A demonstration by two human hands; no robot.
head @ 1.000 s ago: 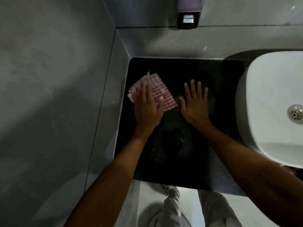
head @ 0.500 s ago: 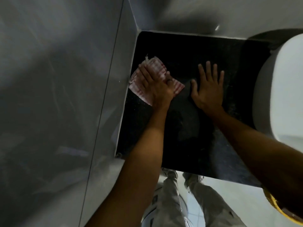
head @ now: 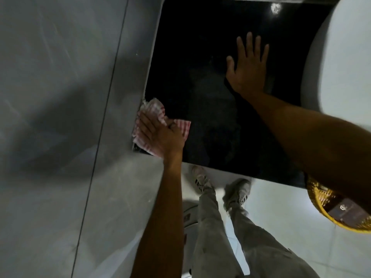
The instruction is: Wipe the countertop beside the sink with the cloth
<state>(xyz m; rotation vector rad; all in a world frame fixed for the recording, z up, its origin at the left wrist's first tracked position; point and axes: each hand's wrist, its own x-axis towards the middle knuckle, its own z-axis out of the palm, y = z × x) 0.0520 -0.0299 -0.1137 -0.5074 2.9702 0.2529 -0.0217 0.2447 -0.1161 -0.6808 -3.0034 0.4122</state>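
Observation:
A red-and-white checked cloth (head: pixel 154 111) lies crumpled at the near left corner of the black countertop (head: pixel 200 57), against the grey wall. My left hand (head: pixel 158 135) presses flat on the cloth and covers most of it. My right hand (head: pixel 248 65) rests flat on the bare countertop with fingers spread, close to the white sink (head: pixel 341 57) at the right. The right hand holds nothing.
A grey tiled wall (head: pixel 70 97) bounds the counter on the left. Below the counter's near edge are my legs and shoes (head: pixel 220 187) on a pale floor. A yellow woven basket (head: pixel 337 209) hangs under my right forearm.
My left hand has dragged the cloth from the far left part of the counter back to its near left corner. The right hand stayed flat on the counter. The view tilted downward.

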